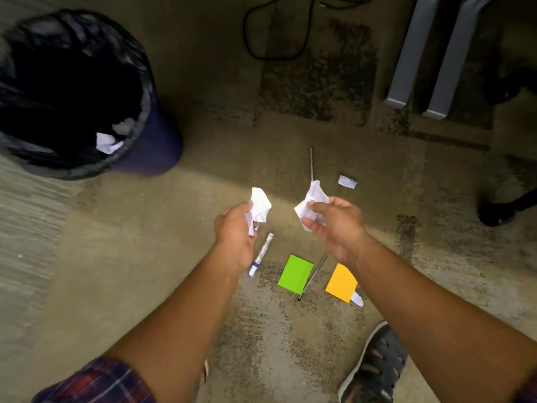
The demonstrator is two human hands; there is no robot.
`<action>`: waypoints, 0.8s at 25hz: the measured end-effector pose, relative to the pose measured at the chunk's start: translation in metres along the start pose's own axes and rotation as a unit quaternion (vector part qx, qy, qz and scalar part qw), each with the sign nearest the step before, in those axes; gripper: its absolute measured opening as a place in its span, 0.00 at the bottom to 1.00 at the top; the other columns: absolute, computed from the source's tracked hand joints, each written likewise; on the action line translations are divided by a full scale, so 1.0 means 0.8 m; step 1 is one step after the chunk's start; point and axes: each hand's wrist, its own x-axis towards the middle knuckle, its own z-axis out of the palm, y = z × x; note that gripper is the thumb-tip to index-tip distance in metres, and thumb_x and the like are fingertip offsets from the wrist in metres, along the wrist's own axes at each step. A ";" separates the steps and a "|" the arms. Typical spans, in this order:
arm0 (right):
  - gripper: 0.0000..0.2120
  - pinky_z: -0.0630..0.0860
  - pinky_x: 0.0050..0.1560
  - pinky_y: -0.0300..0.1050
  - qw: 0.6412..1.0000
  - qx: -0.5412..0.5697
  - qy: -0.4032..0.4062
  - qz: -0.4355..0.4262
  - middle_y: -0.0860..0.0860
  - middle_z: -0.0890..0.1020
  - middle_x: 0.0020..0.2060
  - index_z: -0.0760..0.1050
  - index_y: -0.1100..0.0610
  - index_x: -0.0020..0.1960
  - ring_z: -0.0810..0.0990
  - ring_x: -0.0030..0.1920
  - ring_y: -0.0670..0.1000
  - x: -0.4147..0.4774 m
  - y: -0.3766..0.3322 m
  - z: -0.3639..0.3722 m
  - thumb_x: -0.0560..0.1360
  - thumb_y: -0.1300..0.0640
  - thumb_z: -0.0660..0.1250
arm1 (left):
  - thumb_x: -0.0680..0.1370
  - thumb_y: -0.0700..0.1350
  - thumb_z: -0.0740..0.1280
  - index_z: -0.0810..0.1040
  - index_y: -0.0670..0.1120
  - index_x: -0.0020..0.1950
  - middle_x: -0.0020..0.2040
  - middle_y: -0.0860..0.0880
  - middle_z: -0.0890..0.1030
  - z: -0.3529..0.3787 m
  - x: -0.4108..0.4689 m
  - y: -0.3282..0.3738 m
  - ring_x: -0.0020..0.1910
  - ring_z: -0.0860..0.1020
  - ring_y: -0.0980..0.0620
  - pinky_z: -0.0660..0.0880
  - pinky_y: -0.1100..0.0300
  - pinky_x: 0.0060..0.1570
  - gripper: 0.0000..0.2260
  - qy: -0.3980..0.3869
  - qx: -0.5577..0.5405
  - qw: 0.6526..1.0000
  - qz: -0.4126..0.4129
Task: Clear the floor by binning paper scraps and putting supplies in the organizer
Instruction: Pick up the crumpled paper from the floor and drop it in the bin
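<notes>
Bottom right of frame: dark strapped sandal (374, 367) on speckled concrete floor (145, 271), planted beside the litter, presumably for reach.

Bottom left: red-and-blue plaid sleeve cuff (96, 382), pushed back off the forearm.

Lower centre, lying flat and untouched:
- 1 green rectangular sticky-note pad (295, 274).
- 1 orange rectangular sticky-note pad (341, 283), with 1 small white paper scrap (358, 299) poking out at its lower corner.
- 1 thin dark pen (312, 277), slanted between the 2 pads.
- 1 white marker with blue cap (260, 255), just beside the left wrist.
Supplies all, judged bound for the organizer; no organizer in view.

Centre, raised above the floor:
- Left hand (235, 228) clenched around 1 crumpled white paper ball (261, 205).
- Right hand (334, 225) pinching a second crumpled white paper wad (312, 202) between thumb and fingers.
Both loads held clear of the floor, probably gathered for 1 trip to the bin.

Just beyond the hands: 1 thin grey rod or pencil (311, 162), upper part showing; 1 small folded white scrap (347, 181), still to collect.

Upper left: round dark-blue waste bin with black liner (151, 141), mouth open, white crumpled paper (107, 142) already inside; well apart from both hands.

Top centre: looped black cable (247, 39). Upper right: 2 grey metal furniture legs (421, 53).
</notes>
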 end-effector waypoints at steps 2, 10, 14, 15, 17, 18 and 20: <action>0.10 0.85 0.38 0.45 0.999 0.023 -0.029 0.002 0.55 0.85 0.41 0.75 0.57 0.42 0.85 0.36 0.51 -0.033 -0.011 0.054 0.75 0.69 0.72 | 0.80 0.40 0.69 0.78 0.45 0.50 0.43 0.44 0.78 -0.027 -0.019 0.048 0.31 0.73 0.51 0.64 0.60 0.29 0.02 -0.002 -0.015 0.999 0.032; 0.08 0.82 0.34 0.40 0.989 0.035 -0.138 -0.026 0.53 0.86 0.35 0.78 0.59 0.41 0.84 0.33 0.48 -0.141 -0.050 0.272 0.75 0.69 0.72 | 0.81 0.41 0.68 0.79 0.42 0.56 0.39 0.43 0.81 -0.144 -0.047 0.240 0.26 0.74 0.52 0.69 0.63 0.24 0.05 0.024 -0.088 0.992 0.088; 0.08 0.84 0.39 0.43 0.992 0.013 -0.122 -0.037 0.56 0.86 0.41 0.77 0.59 0.41 0.85 0.35 0.51 -0.159 -0.066 0.364 0.75 0.68 0.72 | 0.79 0.42 0.69 0.78 0.43 0.47 0.40 0.42 0.83 -0.178 -0.028 0.312 0.25 0.77 0.48 0.74 0.60 0.26 0.03 0.103 -0.077 0.984 0.122; 0.08 0.85 0.41 0.45 0.993 0.001 -0.109 -0.044 0.56 0.86 0.42 0.77 0.59 0.41 0.85 0.34 0.51 -0.160 -0.066 0.384 0.75 0.68 0.72 | 0.78 0.42 0.69 0.78 0.43 0.46 0.40 0.42 0.83 -0.183 -0.020 0.325 0.26 0.78 0.47 0.77 0.60 0.26 0.03 0.122 -0.070 0.982 0.126; 0.08 0.87 0.44 0.47 0.995 -0.022 -0.079 -0.057 0.55 0.84 0.43 0.76 0.58 0.42 0.84 0.30 0.48 -0.159 -0.063 0.424 0.76 0.69 0.71 | 0.79 0.41 0.68 0.78 0.43 0.48 0.42 0.42 0.84 -0.194 -0.001 0.352 0.30 0.81 0.46 0.82 0.58 0.28 0.03 0.130 -0.072 0.981 0.124; 0.08 0.87 0.46 0.49 0.995 -0.028 -0.069 -0.063 0.54 0.84 0.44 0.76 0.59 0.43 0.84 0.29 0.48 -0.159 -0.061 0.441 0.76 0.69 0.70 | 0.79 0.41 0.68 0.79 0.42 0.51 0.43 0.42 0.84 -0.198 0.009 0.364 0.30 0.83 0.46 0.83 0.56 0.30 0.04 0.120 -0.075 0.983 0.115; 0.08 0.87 0.50 0.53 0.995 -0.030 -0.072 -0.063 0.55 0.82 0.49 0.78 0.59 0.50 0.84 0.37 0.49 -0.153 -0.059 0.463 0.76 0.70 0.69 | 0.79 0.43 0.67 0.81 0.42 0.54 0.45 0.43 0.85 -0.205 0.029 0.384 0.34 0.86 0.46 0.84 0.52 0.35 0.07 0.101 -0.070 0.989 0.086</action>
